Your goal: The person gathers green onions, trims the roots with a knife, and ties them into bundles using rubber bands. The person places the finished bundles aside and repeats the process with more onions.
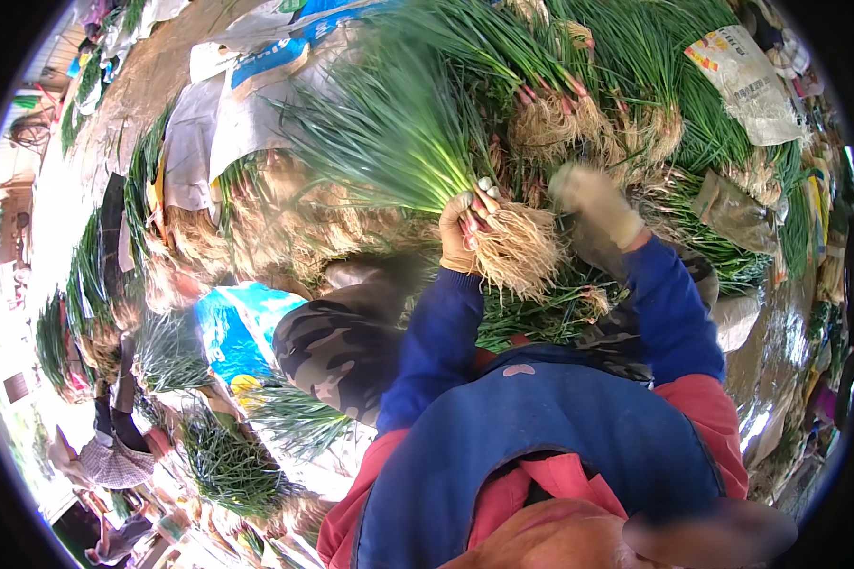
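A bunch of long green onion-like plants (pixel 434 160) with reddish bulb ends and pale stringy roots (pixel 519 245) is gripped in my gloved left hand (pixel 462 231). Its leaves fan out towards the top left. My gloved right hand (pixel 594 203) is raised to the right of the roots, apart from them. Motion blur hides its fingers, so I cannot tell whether they hold anything. More rooted bunches (pixel 555 121) lie just beyond both hands. Loose green stalks (pixel 541 313) lie close in front of my body, below the held roots.
White and blue woven sacks (pixel 220 128) cover bunches at the upper left. A printed sack (pixel 747 85) lies over leaves at the upper right. A blue and white bag (pixel 245 331) is beside my camouflage-clad leg (pixel 341 352). Another person in a checked hat (pixel 117 462) is at the lower left.
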Demonstrator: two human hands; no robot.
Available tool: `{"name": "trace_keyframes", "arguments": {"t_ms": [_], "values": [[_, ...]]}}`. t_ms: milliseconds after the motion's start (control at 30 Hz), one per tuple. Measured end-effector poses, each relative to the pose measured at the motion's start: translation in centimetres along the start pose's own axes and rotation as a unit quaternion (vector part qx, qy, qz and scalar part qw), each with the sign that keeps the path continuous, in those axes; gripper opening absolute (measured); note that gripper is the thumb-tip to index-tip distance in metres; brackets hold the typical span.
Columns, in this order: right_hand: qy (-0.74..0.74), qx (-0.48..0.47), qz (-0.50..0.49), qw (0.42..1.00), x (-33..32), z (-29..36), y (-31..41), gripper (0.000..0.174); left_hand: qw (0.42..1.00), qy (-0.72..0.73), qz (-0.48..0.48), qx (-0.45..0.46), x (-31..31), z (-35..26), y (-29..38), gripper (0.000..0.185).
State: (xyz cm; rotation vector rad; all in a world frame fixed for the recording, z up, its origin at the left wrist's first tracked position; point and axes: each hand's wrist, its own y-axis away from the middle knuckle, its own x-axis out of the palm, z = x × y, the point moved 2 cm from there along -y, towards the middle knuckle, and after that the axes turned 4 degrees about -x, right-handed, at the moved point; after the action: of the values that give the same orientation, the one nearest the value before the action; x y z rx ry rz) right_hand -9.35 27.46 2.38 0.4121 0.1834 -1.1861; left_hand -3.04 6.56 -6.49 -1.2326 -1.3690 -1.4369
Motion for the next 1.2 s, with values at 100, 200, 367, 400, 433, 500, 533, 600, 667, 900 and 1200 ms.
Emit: {"name": "trace_keyframes", "arguments": {"t_ms": [100,200,367,400,433,500,533,600,667,900,1200], "values": [[0.333,0.042,0.199,0.921,1.8,-5.3,0.5,0.030,0.999,0.001,0.031,0.010,0.3,0.3,-0.3,0.024],[-0.212,0.058,0.166,0.961,5.1,-5.3,-2.0,0.032,0.998,-0.040,0.043,0.005,0.0,0.0,0.2,0.026],[-0.144,-0.007,0.144,0.979,6.9,-0.7,-3.6,0.027,0.998,-0.016,0.064,0.004,-0.7,-0.5,0.1,0.021],[-0.169,0.021,0.091,0.981,5.2,0.7,-3.8,0.026,0.998,-0.022,0.062,0.001,-0.3,-0.6,0.2,0.020],[-0.193,0.050,0.039,0.979,3.3,1.4,-4.1,0.024,0.998,-0.027,0.059,0.000,0.7,-0.8,0.5,0.028],[-0.072,-0.015,0.001,0.997,-2.3,2.4,-5.4,0.022,0.992,0.018,0.113,-0.043,1.3,-1.6,1.1,0.046],[0.058,-0.131,-0.093,0.985,-5.8,2.2,-6.2,0.022,0.992,0.012,0.125,-0.028,1.6,-1.6,0.9,0.046],[0.095,-0.062,-0.176,0.978,-12.9,2.1,-7.2,0.025,0.995,0.025,0.098,0.016,2.6,-1.3,0.5,0.040],[0.146,0.034,-0.199,0.968,-24.6,-4.2,-9.5,0.031,0.998,-0.044,0.042,-0.004,1.8,-0.6,-0.3,0.045],[0.262,-0.002,-0.072,0.962,-14.8,-2.9,-14.3,0.036,0.999,-0.046,0.010,-0.026,-0.6,0.3,-1.5,0.032],[0.631,-0.196,0.166,0.732,-1.6,-5.3,-20.8,0.030,0.998,-0.039,0.032,-0.043,-0.8,0.0,-1.7,0.044]]}}
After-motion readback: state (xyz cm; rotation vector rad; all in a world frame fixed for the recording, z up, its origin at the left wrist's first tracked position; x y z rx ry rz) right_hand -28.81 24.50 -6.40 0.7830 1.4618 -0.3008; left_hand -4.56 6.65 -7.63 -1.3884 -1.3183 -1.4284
